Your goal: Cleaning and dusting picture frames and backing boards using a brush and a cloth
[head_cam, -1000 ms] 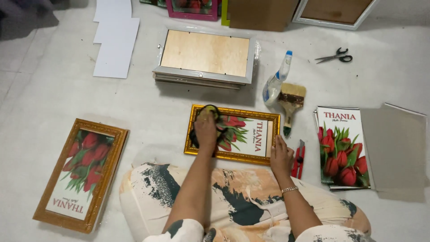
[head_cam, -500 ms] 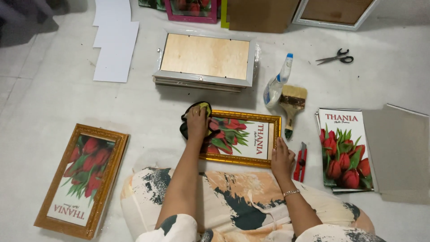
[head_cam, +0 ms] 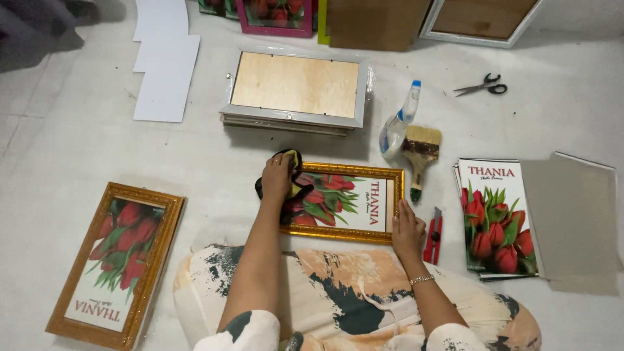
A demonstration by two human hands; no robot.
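A person sits on a pale floor, seen from above, with both bare arms reaching forward over a lap covered in patterned cloth. The left hand [head_cam: 278,179] presses down flat on a dark rag [head_cam: 290,188] with a yellow edge, fingers curled over it, at the left end of a gold picture frame [head_cam: 351,170] that lies flat on the floor just ahead of the knees. The frame holds a print of red tulips. The right hand [head_cam: 407,229] rests open, palm down, on the frame's near right corner, steadying it. The two hands sit well apart, one at each end of the frame.

Just right of the right hand lies a red utility knife [head_cam: 434,229]. Beyond that hand lies a wide paintbrush [head_cam: 420,153], and touching it a clear spray bottle [head_cam: 398,123] with a blue tip, lying tilted. Farther right sits a stack of tulip prints [head_cam: 497,218] beside a grey board [head_cam: 575,218]. Black scissors [head_cam: 484,85] lie well beyond the right hand.

Ahead of the left hand rests a stack of silver frames [head_cam: 296,91], face down, with a wooden backing showing. Farther left and away lie white sheets of paper [head_cam: 166,68]. Well to the left of the left arm, a second gold frame [head_cam: 116,257] with tulips lies flat. More frames lean along the far edge.
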